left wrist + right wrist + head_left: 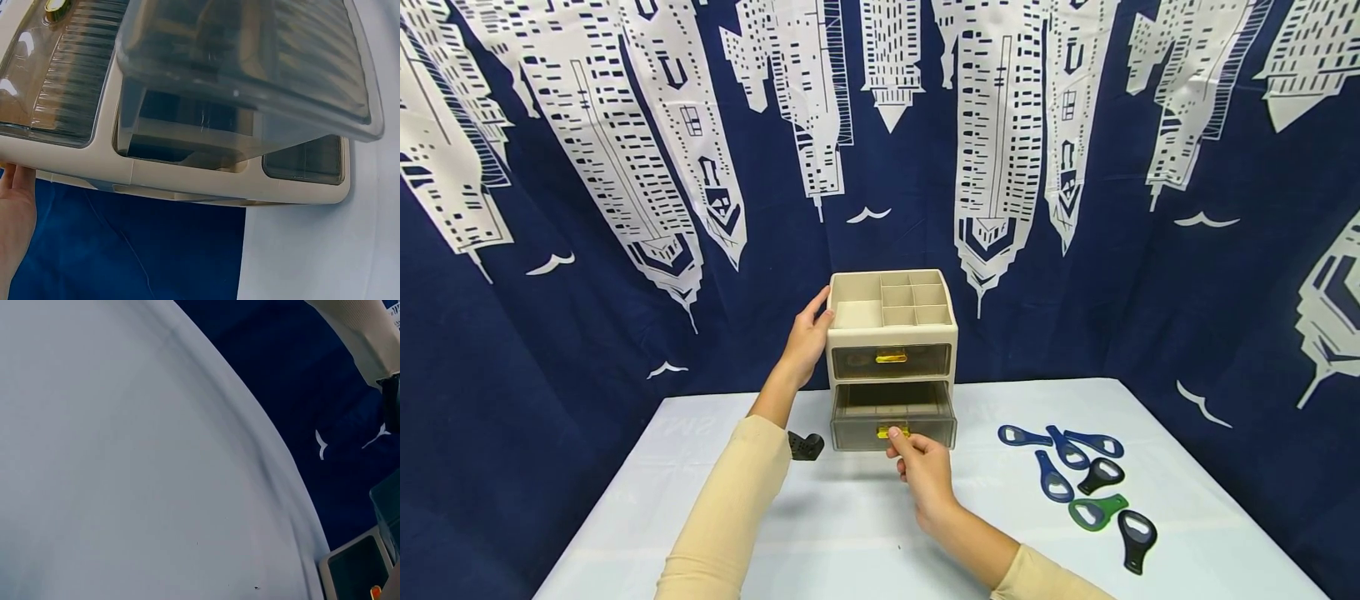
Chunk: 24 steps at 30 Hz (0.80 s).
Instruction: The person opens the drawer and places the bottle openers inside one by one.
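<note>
A cream desktop drawer organizer (892, 333) stands against the backdrop, with open compartments on top. Its middle smoky clear drawer (857, 435) is pulled out, while the upper drawer (850, 362) is closed. In the left wrist view a lower drawer (306, 161) is closed beneath the pulled-out one. My right hand (927, 477) pinches the gold handle (882, 432) of the pulled-out drawer between thumb and fingers. My left hand (806, 343) rests with extended fingers against the organizer's upper left side. The right wrist view shows mostly tabletop, with the right hand barely in it.
Several bottle openers lie at the right of the white table (850, 542): blue (1054, 483), black (1138, 546) and green (1111, 505) ones. A black object (808, 447), partly behind the left sleeve, lies left of the organizer. Dark blue skyline-print cloth (775, 233) hangs behind.
</note>
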{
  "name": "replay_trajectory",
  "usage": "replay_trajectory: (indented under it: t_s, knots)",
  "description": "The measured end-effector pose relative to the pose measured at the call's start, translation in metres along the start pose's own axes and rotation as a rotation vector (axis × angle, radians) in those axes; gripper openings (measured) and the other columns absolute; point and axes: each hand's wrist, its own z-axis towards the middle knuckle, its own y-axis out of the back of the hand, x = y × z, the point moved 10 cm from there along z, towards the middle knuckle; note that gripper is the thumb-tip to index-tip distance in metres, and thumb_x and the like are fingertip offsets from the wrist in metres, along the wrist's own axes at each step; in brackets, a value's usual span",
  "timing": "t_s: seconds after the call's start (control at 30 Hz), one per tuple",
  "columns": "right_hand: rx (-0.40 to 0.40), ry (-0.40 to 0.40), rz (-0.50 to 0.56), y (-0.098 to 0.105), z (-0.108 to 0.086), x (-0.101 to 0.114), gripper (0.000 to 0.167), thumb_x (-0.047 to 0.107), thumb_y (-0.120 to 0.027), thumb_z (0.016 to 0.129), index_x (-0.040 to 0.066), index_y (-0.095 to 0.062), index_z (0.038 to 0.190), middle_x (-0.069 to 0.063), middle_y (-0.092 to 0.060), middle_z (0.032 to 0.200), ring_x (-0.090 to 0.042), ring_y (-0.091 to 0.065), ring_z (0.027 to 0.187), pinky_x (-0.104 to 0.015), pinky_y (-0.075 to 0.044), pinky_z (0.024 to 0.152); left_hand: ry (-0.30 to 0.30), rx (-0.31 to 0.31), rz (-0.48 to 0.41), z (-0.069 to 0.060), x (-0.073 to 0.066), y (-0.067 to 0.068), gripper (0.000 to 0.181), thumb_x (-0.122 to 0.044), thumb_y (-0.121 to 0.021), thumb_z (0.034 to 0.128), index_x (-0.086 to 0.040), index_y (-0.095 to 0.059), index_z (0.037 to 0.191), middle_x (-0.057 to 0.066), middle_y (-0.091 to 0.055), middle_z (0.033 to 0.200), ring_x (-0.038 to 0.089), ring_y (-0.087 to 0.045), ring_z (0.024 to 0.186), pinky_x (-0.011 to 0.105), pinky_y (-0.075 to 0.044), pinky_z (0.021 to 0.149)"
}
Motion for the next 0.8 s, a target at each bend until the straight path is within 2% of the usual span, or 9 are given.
replay_trajectory:
  t_s: [0.8]
  knots:
    - [0.007,-0.036,-0.023,0.005,-0.012,-0.001,0.034,0.032,-0.072,0.100,0.005,-0.068,0.081,-0.001,-0.067,0.075,-0.011,-0.049,0.062,-0.024,-0.044,0.061,-0.002,-0.002,0.001,-0.001,0.000,0.000,0.054,-0.013,-0.041,0.1121,-0.014,-0.029,0.165,0.017,-0.030,0.165,0.034,-0.045,0.139,0.049,-0.037,0.112]
